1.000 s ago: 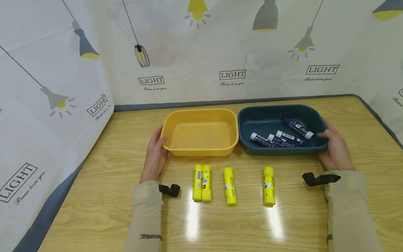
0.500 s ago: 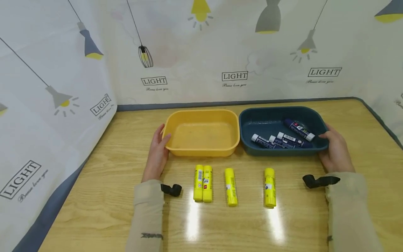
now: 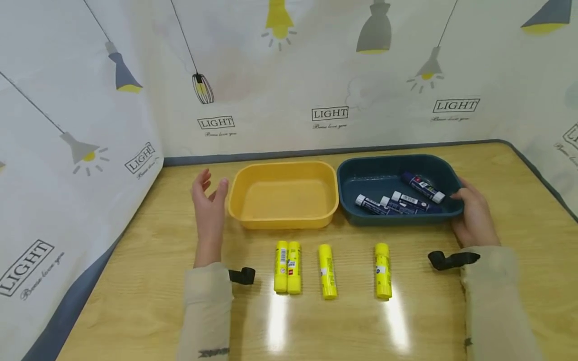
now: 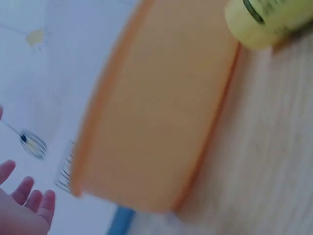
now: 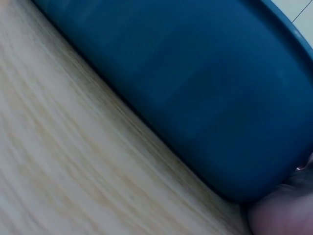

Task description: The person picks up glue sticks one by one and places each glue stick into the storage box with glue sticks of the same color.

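My left hand (image 3: 209,215) is raised with loosely bent fingers, just left of the yellow plastic tray (image 3: 289,221) and apart from it. In the left wrist view, those fingers (image 4: 27,193) show at the lower left, off the tray's side (image 4: 151,112). At the far end of the row, my right hand (image 3: 476,215) grips the right end of the dark blue tray (image 3: 402,219), thumb over its rim. Several navy glue sticks with white ends, such as one glue stick (image 3: 423,187), lie inside the blue tray. Both trays stand side by side.
In front of the trays lie several yellow glue sticks: a touching pair (image 3: 287,268), a single glue stick (image 3: 327,272) and another glue stick (image 3: 383,271) further right. A patterned sheet (image 3: 271,100) hangs behind the wooden table (image 3: 343,331) and along its left side.
My left hand has let go of the yellow tray and moved left, off its edge. The right hand keeps its hold on the blue tray. The glue sticks lie as before.
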Demonstrator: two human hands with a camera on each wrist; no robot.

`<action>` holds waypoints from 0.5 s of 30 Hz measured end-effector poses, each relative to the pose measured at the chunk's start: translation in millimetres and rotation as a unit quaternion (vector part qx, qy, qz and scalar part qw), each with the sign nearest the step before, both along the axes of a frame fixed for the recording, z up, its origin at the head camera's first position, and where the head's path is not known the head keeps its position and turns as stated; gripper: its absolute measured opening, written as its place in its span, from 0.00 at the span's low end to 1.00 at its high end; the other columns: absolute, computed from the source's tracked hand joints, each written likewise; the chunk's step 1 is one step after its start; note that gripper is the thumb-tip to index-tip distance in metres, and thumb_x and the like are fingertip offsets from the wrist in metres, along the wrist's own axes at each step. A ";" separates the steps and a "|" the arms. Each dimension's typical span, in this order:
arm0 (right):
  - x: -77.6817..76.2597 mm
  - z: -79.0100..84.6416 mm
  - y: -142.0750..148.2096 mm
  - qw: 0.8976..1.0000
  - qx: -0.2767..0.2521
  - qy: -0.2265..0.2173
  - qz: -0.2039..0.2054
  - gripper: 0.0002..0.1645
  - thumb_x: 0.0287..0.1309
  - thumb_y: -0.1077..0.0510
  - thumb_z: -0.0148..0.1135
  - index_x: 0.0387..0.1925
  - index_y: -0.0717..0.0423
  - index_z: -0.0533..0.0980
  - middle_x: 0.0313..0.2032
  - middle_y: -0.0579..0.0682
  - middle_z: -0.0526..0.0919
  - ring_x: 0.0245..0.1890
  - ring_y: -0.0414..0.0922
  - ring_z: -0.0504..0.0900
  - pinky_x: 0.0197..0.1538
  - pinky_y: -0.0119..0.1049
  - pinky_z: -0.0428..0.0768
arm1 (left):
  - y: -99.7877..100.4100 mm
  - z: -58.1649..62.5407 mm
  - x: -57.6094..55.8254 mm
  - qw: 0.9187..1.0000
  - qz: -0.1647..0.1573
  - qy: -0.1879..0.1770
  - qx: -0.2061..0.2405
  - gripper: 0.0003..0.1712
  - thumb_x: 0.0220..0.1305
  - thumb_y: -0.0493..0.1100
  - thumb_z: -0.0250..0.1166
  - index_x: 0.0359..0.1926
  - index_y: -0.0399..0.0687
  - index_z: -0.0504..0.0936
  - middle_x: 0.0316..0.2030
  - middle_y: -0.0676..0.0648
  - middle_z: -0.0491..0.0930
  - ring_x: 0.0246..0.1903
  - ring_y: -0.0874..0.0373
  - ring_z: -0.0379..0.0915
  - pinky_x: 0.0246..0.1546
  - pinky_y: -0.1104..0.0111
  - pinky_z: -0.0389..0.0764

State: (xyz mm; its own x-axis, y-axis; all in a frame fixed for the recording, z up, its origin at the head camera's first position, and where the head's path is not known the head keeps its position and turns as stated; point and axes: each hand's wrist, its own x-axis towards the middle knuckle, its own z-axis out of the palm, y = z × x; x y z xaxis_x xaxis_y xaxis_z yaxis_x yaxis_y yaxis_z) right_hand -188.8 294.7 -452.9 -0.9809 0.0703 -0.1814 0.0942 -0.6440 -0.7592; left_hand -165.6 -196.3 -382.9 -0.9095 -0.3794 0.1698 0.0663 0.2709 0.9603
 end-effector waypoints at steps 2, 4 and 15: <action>0.7 0.1 -1.2 1.000 0.012 -0.009 0.004 0.35 0.57 0.69 0.45 0.65 0.46 0.54 0.65 0.44 0.50 0.62 0.38 0.51 0.50 0.27 0.70 | 11.1 16.1 8.8 0.999 -0.005 0.053 0.005 0.34 0.59 0.55 0.57 0.63 0.53 0.57 0.58 0.51 0.58 0.58 0.57 0.52 0.56 0.65 0.61; 1.3 0.1 -1.3 1.000 0.021 -0.015 0.007 0.36 0.58 0.68 0.45 0.66 0.45 0.52 0.66 0.43 0.49 0.63 0.38 0.50 0.50 0.26 0.69 | 24.2 33.1 17.9 0.995 -0.031 0.096 0.008 0.31 0.60 0.50 0.58 0.62 0.49 0.58 0.57 0.49 0.60 0.57 0.55 0.54 0.55 0.63 0.62; -2.7 2.0 -1.7 0.998 0.062 -0.022 0.005 0.35 0.59 0.66 0.44 0.66 0.43 0.52 0.66 0.40 0.48 0.63 0.37 0.49 0.59 0.27 0.59 | 83.5 78.6 47.4 0.955 -0.241 0.123 0.122 0.29 0.62 0.42 0.55 0.62 0.51 0.56 0.55 0.44 0.61 0.52 0.48 0.65 0.51 0.58 0.69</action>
State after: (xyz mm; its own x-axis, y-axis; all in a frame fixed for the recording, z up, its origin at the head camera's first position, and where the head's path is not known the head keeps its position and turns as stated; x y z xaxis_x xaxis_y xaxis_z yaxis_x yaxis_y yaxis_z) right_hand -191.5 292.9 -450.9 -0.9732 0.0843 -0.2139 0.1350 -0.5437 -0.8284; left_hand -118.2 -112.7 -304.3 -0.9326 0.0170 0.3605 0.3582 -0.0771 0.9304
